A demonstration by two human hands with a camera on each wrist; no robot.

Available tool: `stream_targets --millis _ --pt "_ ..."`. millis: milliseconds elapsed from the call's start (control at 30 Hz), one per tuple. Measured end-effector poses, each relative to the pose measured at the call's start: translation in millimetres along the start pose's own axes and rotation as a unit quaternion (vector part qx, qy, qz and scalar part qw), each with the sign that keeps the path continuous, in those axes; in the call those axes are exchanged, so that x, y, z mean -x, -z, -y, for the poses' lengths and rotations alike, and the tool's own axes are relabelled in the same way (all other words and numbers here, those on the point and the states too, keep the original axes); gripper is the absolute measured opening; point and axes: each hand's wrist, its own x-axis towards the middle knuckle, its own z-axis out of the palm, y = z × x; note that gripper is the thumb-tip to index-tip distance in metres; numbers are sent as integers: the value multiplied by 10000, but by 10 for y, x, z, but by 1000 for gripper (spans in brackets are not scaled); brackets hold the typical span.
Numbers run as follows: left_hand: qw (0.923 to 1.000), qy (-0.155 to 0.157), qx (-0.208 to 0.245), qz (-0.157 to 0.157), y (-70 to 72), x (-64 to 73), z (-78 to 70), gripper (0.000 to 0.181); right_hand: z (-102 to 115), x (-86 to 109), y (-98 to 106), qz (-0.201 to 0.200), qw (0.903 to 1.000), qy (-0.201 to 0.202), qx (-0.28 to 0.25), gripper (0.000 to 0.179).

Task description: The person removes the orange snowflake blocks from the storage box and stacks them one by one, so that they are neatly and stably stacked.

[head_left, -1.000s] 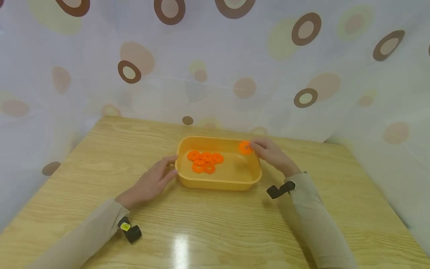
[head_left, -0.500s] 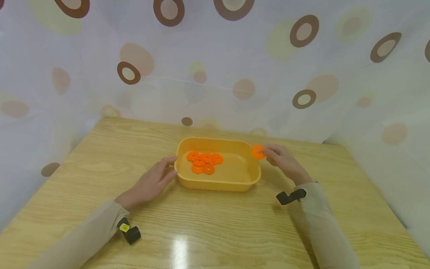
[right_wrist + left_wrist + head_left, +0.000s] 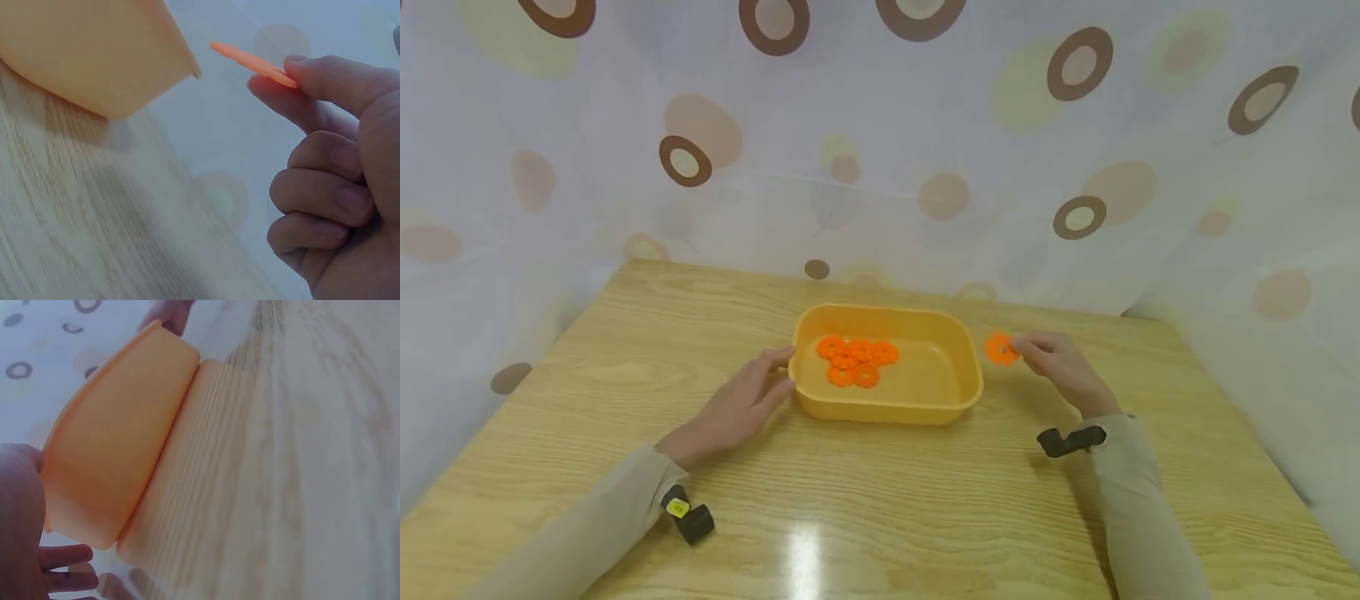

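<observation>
Your right hand (image 3: pixel 1060 371) pinches an orange disc (image 3: pixel 995 353) above the desk (image 3: pixel 925 500), just right of the yellow tray (image 3: pixel 887 412); a second ago that disc was over the tray's far right corner. Your left hand (image 3: pixel 741 408), fingers spread, touches the tray's left end. Inside, other discs (image 3: pixel 859 352) overlap, hard to count; the tray's walls hide them from both wrist views.
</observation>
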Motion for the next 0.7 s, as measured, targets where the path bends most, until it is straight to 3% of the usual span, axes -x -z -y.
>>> stream_targets --millis 267,467,700 --pt "10000 39 -28 -9 -9 37 19 47 -132 11 -5 61 9997 -223 8 36" --pt "10000 -18 28 6 -7 11 6 46 -206 15 0 401 9953 -577 659 43" --pt "10000 22 64 3 -8 0 -9 47 -264 22 27 913 9859 -612 1258 40"
